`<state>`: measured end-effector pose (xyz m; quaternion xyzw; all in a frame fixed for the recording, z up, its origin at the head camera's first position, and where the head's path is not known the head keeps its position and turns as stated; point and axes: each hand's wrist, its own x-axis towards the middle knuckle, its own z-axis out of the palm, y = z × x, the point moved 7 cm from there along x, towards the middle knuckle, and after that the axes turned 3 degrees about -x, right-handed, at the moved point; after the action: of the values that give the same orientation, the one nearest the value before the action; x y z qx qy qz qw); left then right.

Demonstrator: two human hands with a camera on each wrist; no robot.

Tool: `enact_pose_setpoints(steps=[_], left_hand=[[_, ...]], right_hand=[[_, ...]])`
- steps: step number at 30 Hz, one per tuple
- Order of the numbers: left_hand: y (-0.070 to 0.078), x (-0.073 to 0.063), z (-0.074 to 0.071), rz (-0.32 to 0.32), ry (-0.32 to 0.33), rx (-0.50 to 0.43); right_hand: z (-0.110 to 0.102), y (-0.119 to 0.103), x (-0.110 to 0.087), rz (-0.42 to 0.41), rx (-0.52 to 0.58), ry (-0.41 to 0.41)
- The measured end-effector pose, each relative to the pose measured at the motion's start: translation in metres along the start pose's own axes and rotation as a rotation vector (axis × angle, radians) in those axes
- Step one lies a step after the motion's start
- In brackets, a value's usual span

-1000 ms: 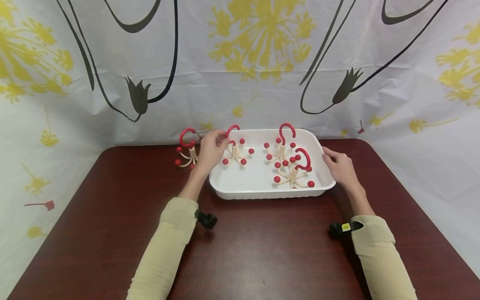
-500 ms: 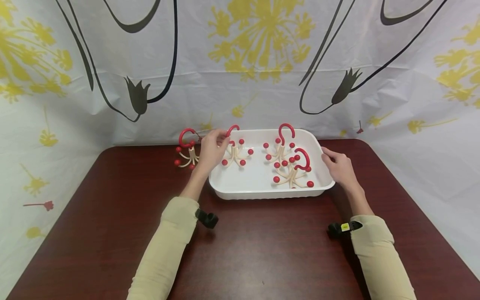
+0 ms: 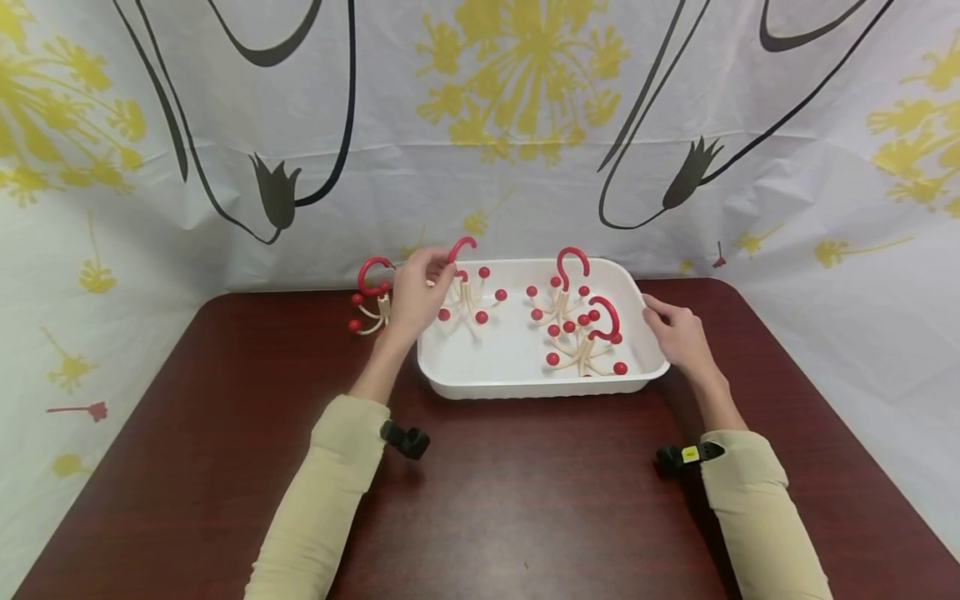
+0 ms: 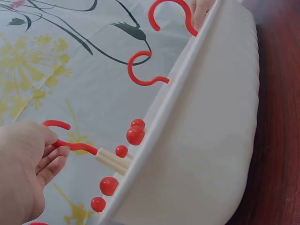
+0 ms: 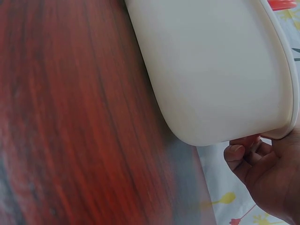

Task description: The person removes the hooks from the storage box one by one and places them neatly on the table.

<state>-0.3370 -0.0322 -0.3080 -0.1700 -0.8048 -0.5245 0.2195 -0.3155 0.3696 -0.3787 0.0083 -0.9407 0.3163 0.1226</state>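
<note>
Left hand [image 3: 420,290]: I see fingers and thumb pinching the red hook on top of a cream, curved-leg stand with red ball tips [image 3: 465,292], held upright at the left end of a white rectangular tray [image 3: 525,390] with rounded corners. Right hand [image 3: 678,333]: I have it gripping the tray's right end, fingers curled under the rim. Two matching red-hooked stands, rear [image 3: 560,307] and front [image 3: 587,350], sit in the tray's right half. I get one more matching stand [image 3: 385,308] on the dark red-brown wood-grain table [image 3: 525,500], left of the tray, partly behind the left hand.
</note>
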Motion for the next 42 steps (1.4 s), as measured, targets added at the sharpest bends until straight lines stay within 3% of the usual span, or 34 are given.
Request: enact_pose_setpoints(steps=[12, 20, 25, 35, 42], left_hand=[[0.021, 0.000, -0.028, 0.085, 0.099, -0.032], [0.037, 0.001, -0.052, 0.179, 0.184, -0.035], [0.045, 0.000, -0.068, 0.206, 0.216, -0.038], [0.050, -0.005, -0.100, 0.275, 0.306, -0.063], [0.048, -0.009, -0.123, 0.262, 0.363, -0.027]], right_hand=[[0.000, 0.000, -0.001, 0.001, 0.000, 0.007], [0.000, 0.000, 0.000, 0.001, 0.000, 0.007], [0.000, 0.000, 0.000, 0.003, 0.005, 0.006], [0.002, 0.002, 0.000, 0.008, 0.007, -0.001], [0.002, 0.003, 0.000, 0.005, 0.010, 0.009]])
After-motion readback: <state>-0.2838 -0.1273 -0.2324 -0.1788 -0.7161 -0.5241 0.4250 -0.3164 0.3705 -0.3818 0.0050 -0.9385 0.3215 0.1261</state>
